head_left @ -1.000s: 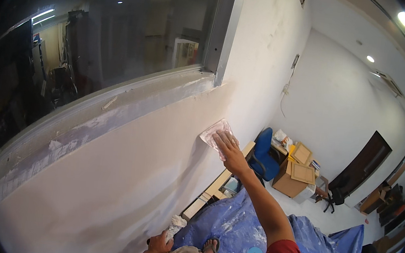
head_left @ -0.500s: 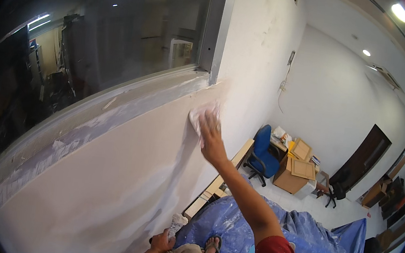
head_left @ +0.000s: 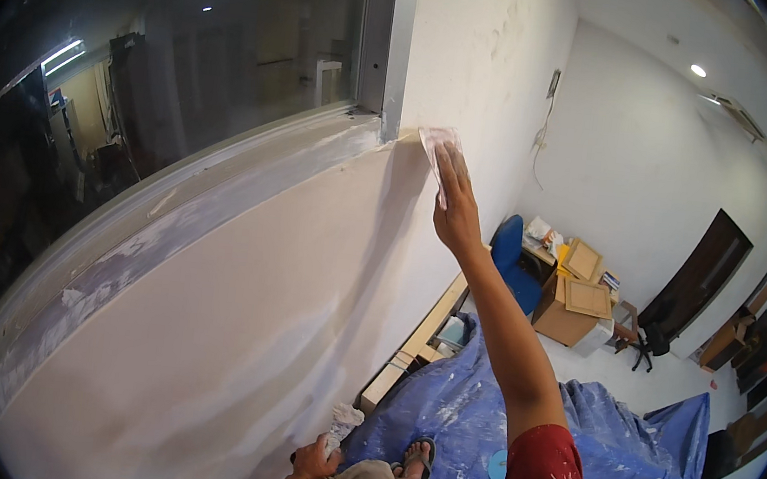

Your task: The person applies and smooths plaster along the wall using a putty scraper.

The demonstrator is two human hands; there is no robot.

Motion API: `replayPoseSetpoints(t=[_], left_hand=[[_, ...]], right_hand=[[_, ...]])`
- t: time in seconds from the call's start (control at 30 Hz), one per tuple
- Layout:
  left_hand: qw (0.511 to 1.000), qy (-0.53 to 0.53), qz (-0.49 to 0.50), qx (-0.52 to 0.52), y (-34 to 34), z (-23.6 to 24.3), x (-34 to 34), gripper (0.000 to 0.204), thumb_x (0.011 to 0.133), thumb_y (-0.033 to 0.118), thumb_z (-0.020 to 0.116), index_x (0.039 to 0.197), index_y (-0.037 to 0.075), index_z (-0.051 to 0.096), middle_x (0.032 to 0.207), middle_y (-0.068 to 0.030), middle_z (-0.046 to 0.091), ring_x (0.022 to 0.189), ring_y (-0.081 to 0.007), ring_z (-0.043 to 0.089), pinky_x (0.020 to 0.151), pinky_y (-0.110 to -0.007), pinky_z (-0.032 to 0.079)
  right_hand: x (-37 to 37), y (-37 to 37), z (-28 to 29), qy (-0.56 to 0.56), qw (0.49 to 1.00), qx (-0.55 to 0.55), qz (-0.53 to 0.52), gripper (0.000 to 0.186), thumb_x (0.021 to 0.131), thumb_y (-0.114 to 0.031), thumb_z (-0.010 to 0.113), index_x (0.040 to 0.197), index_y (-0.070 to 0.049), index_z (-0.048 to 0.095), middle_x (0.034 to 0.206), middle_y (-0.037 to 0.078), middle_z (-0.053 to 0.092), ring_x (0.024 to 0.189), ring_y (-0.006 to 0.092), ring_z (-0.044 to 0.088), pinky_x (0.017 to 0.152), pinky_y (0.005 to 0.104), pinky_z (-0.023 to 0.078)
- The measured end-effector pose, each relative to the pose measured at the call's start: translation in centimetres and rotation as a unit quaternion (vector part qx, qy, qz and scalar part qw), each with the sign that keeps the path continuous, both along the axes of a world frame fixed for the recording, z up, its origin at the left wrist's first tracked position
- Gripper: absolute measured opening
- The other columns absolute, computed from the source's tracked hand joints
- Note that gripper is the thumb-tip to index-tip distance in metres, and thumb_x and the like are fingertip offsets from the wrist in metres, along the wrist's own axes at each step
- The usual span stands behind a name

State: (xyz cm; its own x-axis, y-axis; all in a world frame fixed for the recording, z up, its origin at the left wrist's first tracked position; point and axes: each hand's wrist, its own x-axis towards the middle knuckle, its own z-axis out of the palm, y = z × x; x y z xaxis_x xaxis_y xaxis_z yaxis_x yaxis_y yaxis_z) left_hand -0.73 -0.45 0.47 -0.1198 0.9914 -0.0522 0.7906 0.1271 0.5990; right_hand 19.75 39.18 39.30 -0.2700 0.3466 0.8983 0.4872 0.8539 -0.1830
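My right hand (head_left: 454,191) presses a pale pink, creased sheet (head_left: 429,143) flat on the wall (head_left: 239,280), just right of the window frame's lower corner (head_left: 390,128). Its fingers lie along the sheet, and its shadow falls on the smooth beige patch below the sill. Down at the bottom, my left hand (head_left: 317,457) grips a white, crumpled or crusted bundle (head_left: 346,420), whose exact kind I cannot make out. A putty-streaked sill (head_left: 172,208) runs under the dark glass pane (head_left: 207,53).
A blue plastic sheet (head_left: 622,461) lies under my sandalled foot (head_left: 416,467). Pale wooden boards (head_left: 409,354) run along the wall's base. Beyond are a blue chair (head_left: 517,263), cardboard boxes (head_left: 568,310), a black wheeled chair (head_left: 649,338) and a dark door (head_left: 698,273).
My right hand and the sheet have travelled up the wall, ending near the window's corner. The view has shifted slightly. My left hand keeps its hold low down.
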Motion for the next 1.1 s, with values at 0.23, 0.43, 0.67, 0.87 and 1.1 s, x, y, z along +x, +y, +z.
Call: replayPoseSetpoints(t=[0.23, 0.43, 0.67, 0.87, 1.1], left_hand=[[1.000, -0.010, -0.009, 0.008, 0.2, 0.0, 0.4, 0.060, 0.089, 0.044, 0.060, 0.130, 0.001, 0.052, 0.090, -0.0262, 0.072, 0.081, -0.0442, 0.071, 0.074, -0.055, 0.054], [1.000, 0.000, 0.000, 0.020, -0.1, 0.4, 0.5, 0.057, 0.089, 0.041, 0.061, 0.128, 0.000, 0.053, 0.087, -0.0266, 0.071, 0.079, -0.0452, 0.070, 0.074, -0.055, 0.054], [1.000, 0.005, 0.004, 0.027, 0.6, -0.2, 0.6, 0.062, 0.088, 0.043, 0.062, 0.132, 0.001, 0.053, 0.085, -0.0249, 0.071, 0.078, -0.0446, 0.070, 0.074, -0.054, 0.054], [1.000, 0.002, 0.004, 0.009, 0.3, -0.6, 0.1, 0.060, 0.090, 0.043, 0.057, 0.130, 0.000, 0.052, 0.090, -0.0286, 0.071, 0.082, -0.0468, 0.070, 0.077, -0.057, 0.053], [1.000, 0.014, 0.013, -0.024, 0.6, 0.2, 0.5, 0.069, 0.087, 0.048, 0.061, 0.133, -0.003, 0.053, 0.088, -0.0259, 0.072, 0.083, -0.0439, 0.071, 0.079, -0.052, 0.054]], right_hand=[[-1.2, 1.7, -1.6, -0.043, 0.999, 0.007, 0.009, 0.077, 0.087, 0.006, 0.054, 0.157, -0.021, 0.036, 0.162, 0.012, 0.033, 0.150, 0.0385, 0.028, 0.121, 0.0533, 0.025], [3.7, -3.8, -13.8, -0.255, 0.955, -0.146, 0.041, 0.076, 0.084, 0.010, 0.053, 0.154, -0.019, 0.044, 0.156, 0.015, 0.044, 0.147, 0.0339, 0.038, 0.121, 0.0461, 0.028], [4.0, -6.2, -6.3, 0.077, 0.949, -0.299, 0.061, 0.066, 0.083, 0.005, 0.050, 0.146, -0.016, 0.053, 0.141, 0.018, 0.059, 0.130, 0.0371, 0.056, 0.108, 0.0425, 0.044], [3.4, -3.6, -2.0, -0.120, 0.979, 0.116, -0.119, 0.071, 0.083, -0.011, 0.070, 0.149, -0.030, 0.050, 0.157, -0.002, 0.045, 0.145, 0.0227, 0.041, 0.119, 0.0485, 0.022], [4.0, 0.7, -0.2, -0.271, 0.917, 0.250, -0.148, 0.100, 0.065, -0.042, 0.079, 0.154, -0.047, 0.035, 0.164, -0.010, 0.033, 0.152, 0.0179, 0.030, 0.126, 0.0492, 0.010]])
